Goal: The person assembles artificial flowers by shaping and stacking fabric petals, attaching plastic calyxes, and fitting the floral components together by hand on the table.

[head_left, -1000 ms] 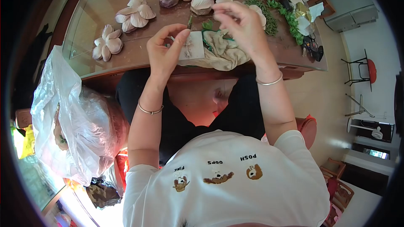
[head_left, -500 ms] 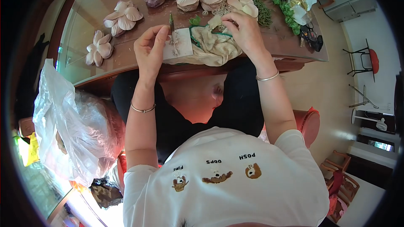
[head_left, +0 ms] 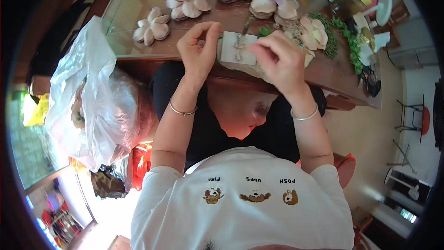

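Note:
My left hand (head_left: pixel 199 51) is raised at the table's front edge, thumb and forefinger pinched together; whatever lies between them is too small to make out. To its right, my right hand (head_left: pixel 284 60) is curled closed, its fingertips blurred and their contents hidden. Between the hands lies a white square pad (head_left: pixel 231 54) with greyish smears across it. A thin dark green pointed stick (head_left: pixel 246 26) rests at the pad's far edge. The cream cloth (head_left: pixel 252 70) under the pad is partly covered by my right hand.
Pale pink petal flowers (head_left: pixel 151 27) stand along the table, with bunched petals (head_left: pixel 263 7) farther back. Green leaf sprigs (head_left: pixel 349 41) and dark glasses (head_left: pixel 370 81) lie at the right. A large clear plastic bag (head_left: pixel 88 97) bulges beside my left leg.
The view has turned left, shifting the table to the right in the picture. My right hand has left the pale petals and come nearer me, beside the pad. My left hand has drawn away from the pad.

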Tool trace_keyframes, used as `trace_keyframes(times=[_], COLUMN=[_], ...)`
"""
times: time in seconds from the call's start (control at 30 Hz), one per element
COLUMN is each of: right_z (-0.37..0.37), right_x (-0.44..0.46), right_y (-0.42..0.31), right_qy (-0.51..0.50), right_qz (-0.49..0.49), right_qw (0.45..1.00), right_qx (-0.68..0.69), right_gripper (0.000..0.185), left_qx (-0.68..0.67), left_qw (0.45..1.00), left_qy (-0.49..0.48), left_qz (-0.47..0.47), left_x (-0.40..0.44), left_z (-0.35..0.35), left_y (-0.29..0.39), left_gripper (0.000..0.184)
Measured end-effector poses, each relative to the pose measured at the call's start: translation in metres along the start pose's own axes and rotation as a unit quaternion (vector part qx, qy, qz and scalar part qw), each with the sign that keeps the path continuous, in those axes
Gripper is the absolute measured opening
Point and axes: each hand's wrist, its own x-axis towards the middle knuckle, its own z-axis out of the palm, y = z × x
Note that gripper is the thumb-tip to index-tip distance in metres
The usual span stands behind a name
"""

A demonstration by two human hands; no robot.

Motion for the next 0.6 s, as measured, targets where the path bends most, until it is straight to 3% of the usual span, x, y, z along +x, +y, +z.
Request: trace_keyframes(times=[0.07,0.23,0.43,0.6], right_z=[0.019,0.089,0.17,0.193], right_x=[0.003,0.028,0.079,0.097], right_y=[-0.016,-0.023,-0.013,-0.012], right_qy=[-0.023,-0.095,-0.08,-0.167], right_qz=[-0.055,-0.065,-0.086,-0.05], right_qw=[0.997,0.992,0.992,0.984], right_qx=[0.041,0.052,0.043,-0.042], right_gripper=[0.013,0.021,0.021,0.017], left_qx=[0.048,0.035,0.051,0.066], left_qw=[0.994,0.978,0.976,0.978], left_qy=[0.073,0.204,0.204,0.185], left_qz=[0.069,0.018,-0.056,-0.073], left_x=[0.002,-0.003,-0.019,-0.022], left_z=[-0.01,-0.057,-0.088,-0.098], left_y=[0.006,0.023,0.023,0.022], left_gripper=[0.013,0.013,0.014,0.016])
